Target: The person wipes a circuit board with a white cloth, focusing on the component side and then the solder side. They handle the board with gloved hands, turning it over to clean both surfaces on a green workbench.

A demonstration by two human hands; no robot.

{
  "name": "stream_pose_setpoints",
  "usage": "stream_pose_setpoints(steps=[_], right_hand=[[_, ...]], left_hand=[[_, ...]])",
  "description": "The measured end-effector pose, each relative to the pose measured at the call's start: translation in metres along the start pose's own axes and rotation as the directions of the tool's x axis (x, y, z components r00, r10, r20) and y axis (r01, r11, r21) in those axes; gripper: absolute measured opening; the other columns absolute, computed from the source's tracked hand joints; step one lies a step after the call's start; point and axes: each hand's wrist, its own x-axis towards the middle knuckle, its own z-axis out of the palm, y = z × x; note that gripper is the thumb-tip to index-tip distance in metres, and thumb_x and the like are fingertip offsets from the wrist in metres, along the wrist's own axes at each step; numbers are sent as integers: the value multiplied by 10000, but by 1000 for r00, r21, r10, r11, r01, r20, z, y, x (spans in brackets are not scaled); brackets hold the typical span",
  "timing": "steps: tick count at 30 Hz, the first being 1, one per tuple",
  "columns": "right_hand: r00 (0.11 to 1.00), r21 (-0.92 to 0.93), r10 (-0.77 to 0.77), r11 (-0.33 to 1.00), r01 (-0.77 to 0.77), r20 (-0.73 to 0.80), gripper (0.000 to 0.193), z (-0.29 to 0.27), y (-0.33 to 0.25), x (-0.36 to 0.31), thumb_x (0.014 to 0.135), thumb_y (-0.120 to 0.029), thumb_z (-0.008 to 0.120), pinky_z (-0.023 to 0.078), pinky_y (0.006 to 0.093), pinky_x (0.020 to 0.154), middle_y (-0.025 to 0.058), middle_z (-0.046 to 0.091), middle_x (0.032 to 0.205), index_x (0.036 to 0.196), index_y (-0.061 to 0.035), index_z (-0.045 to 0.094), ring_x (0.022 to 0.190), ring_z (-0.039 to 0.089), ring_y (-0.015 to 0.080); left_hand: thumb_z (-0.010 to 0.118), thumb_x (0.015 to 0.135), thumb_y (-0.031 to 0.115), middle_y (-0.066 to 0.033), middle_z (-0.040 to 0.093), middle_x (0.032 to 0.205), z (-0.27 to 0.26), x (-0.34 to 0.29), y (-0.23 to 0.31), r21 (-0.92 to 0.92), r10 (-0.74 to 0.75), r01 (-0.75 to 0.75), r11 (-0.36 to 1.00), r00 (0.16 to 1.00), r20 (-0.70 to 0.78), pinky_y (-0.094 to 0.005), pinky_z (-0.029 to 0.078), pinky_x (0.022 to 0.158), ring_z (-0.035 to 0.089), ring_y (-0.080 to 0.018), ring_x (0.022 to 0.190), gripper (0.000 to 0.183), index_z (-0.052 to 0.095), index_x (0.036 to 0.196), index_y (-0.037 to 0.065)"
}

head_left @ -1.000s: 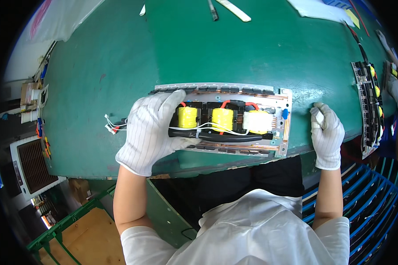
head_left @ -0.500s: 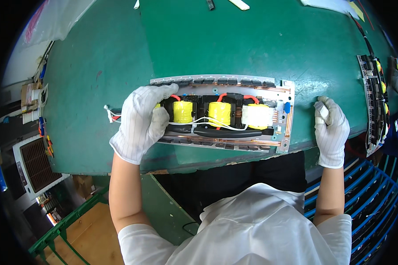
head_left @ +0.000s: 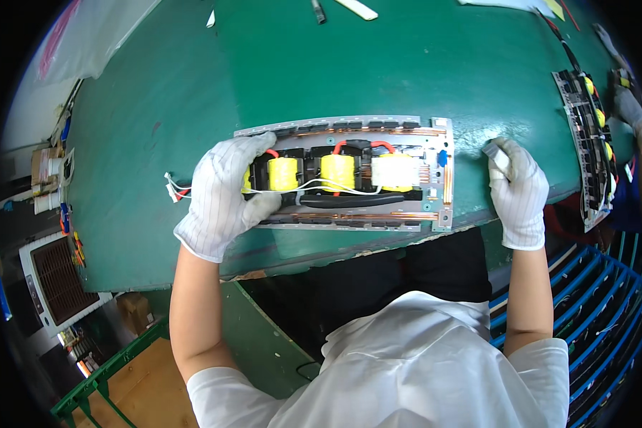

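A long circuit board point(head_left: 441, 146) with yellow-wrapped coils point(head_left: 337, 172), a white-wrapped coil, red wires and a thick black cable lies on the green table. My left hand point(head_left: 230, 187), in a white striped glove, is closed over the board's left end, thumb on the near side and fingers on the far side. Past that hand, a white connector point(head_left: 171, 190) on short wires sticks out. My gloved right hand point(head_left: 518, 185) is beside the board's right end, apart from it. Its fingers are closed round a small grey-and-white piece point(head_left: 493, 152) whose kind I cannot make out.
At the far right lies a second circuit board point(head_left: 583, 146), with another person's gloved hand point(head_left: 628, 107) near it. A white strip point(head_left: 357, 8) and a small dark piece point(head_left: 319, 11) lie along the table's far side. Blue rack bars point(head_left: 585, 307) stand below right.
The whole view has shifted a little, so the board and both hands appear farther left. Both grips look the same, and the other person's hand shows more at the right.
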Motion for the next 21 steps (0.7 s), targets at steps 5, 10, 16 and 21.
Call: stream_pose_setpoints(steps=[5, 10, 16, 21], right_hand=[[1000, 6, 14, 1000, -14, -4, 180, -1, 2, 0, 780, -128, 658, 510, 363, 628, 98, 654, 818, 955, -103, 627, 727, 647, 292], [1000, 68, 18, 998, -17, -15, 198, -2, 4, -2, 751, -117, 668, 507, 361, 600, 98, 639, 792, 941, -105, 617, 689, 636, 286], [998, 86, 1, 996, 4, -55, 201, 0, 8, -4, 745, -114, 666, 494, 367, 571, 90, 613, 754, 935, -103, 603, 653, 616, 284], [998, 123, 10, 992, -3, -58, 191, -2, 10, -6, 744, -135, 659, 481, 365, 554, 79, 588, 730, 922, -105, 597, 633, 600, 280]], left_hand=[[797, 594, 352, -170, 602, 1104, -9, 10, 22, 181, 34, -61, 982, 988, 151, -438, 451, 901, 571, -354, 1030, 757, 528, 1216, 14], [824, 582, 244, -151, 607, 1079, -1, 19, 28, 157, 32, -65, 985, 979, 204, -439, 465, 876, 581, -350, 1005, 716, 528, 1196, 25], [821, 535, 170, -147, 603, 1054, 2, 19, 27, 177, 6, -46, 983, 974, 225, -433, 474, 831, 582, -335, 971, 744, 519, 1205, 51], [814, 565, 197, -165, 611, 1018, 1, 24, 33, 170, -7, -33, 985, 973, 231, -432, 478, 826, 584, -352, 958, 680, 543, 1169, 40]])
